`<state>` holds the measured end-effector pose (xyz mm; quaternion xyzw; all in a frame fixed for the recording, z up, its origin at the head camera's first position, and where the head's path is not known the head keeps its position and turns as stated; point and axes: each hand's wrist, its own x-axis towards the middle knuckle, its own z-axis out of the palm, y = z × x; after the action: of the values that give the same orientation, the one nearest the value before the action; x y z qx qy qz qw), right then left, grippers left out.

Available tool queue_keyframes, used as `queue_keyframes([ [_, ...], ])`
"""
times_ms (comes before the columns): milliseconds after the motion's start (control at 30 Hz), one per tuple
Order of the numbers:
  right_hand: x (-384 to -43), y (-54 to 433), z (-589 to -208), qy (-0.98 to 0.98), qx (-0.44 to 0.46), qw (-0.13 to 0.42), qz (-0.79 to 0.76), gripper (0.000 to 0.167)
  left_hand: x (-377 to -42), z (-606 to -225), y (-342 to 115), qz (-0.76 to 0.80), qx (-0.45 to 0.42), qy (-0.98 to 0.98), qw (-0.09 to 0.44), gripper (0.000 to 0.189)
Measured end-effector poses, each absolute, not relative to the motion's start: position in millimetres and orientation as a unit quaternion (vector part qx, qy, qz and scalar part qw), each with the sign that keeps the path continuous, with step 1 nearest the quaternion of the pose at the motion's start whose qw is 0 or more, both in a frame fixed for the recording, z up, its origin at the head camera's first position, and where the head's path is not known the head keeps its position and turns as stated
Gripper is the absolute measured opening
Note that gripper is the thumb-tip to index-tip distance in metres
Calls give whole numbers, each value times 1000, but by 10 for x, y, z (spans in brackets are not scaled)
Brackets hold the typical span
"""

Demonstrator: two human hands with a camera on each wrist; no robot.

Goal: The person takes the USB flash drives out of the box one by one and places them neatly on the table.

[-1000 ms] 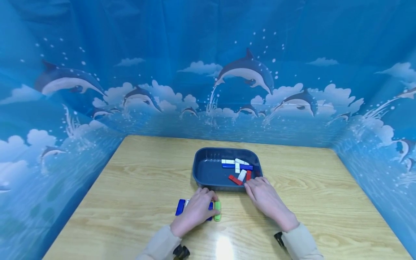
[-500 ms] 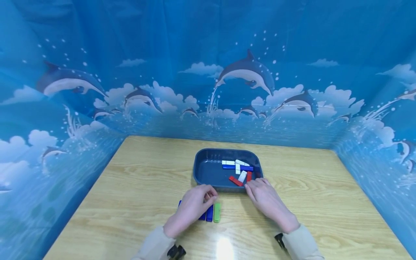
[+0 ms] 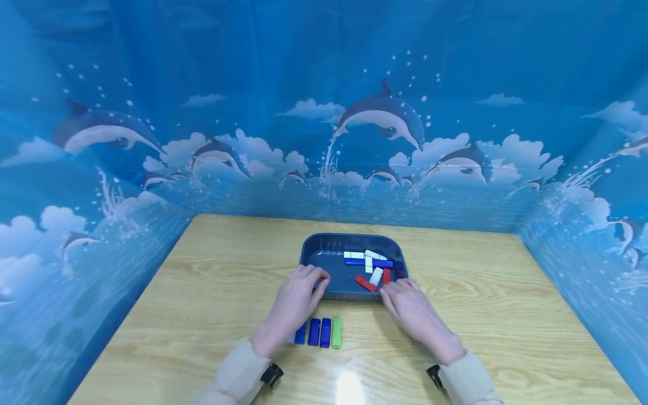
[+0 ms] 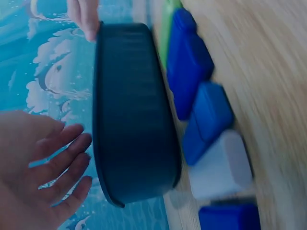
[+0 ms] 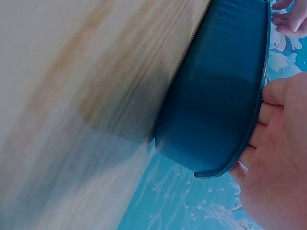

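Observation:
My left hand (image 3: 298, 292) is over the near-left rim of a dark blue plastic tray (image 3: 329, 295). In the left wrist view its loosely bent fingers (image 4: 67, 163) hold nothing and stand apart from the tray wall. At the near-right corner my right hand (image 3: 412, 309) grips the tray's rim, its thumb at the outer side. Small oblong plastic pieces lie in a row in front of the tray: a green piece (image 3: 337, 333), several blue pieces (image 3: 325, 333) and a white piece (image 4: 220, 165). The left forearm hides part of that row in the head view.
Inside the tray, mostly on the right, are white pieces (image 3: 376, 275), red pieces (image 3: 365, 283) and a blue piece (image 3: 383, 264). The wooden table (image 3: 481, 281) is backed by a dolphin-print curtain (image 3: 253, 84).
My left hand has moved up and away from the row to the tray's near-left rim, uncovering the blue pieces beside the green one. The right hand stays at the tray corner.

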<state>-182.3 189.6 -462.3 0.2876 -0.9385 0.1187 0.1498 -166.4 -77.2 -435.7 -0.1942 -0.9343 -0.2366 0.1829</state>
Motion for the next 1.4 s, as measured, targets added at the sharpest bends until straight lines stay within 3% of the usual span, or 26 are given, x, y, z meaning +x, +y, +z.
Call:
queue_keyframes([
  [200,-1817,1892,-4617,-939,287,147,120,22,-1701,-4429,-825,-165,-240,-949,122,19],
  [333,-1812,1889,-4610,-941,282,142,120,21,-1728,-4462,-825,-137,-245,-953,112,26],
  [600,-1807,1884,-4624,-943,280,140,117,20,-1747,-4493,-805,-72,-243,-957,138,32],
  [1400,-1824,1897,-4630,-941,283,145,115,19,-1748,-4556,-744,-39,-232,-950,208,28],
])
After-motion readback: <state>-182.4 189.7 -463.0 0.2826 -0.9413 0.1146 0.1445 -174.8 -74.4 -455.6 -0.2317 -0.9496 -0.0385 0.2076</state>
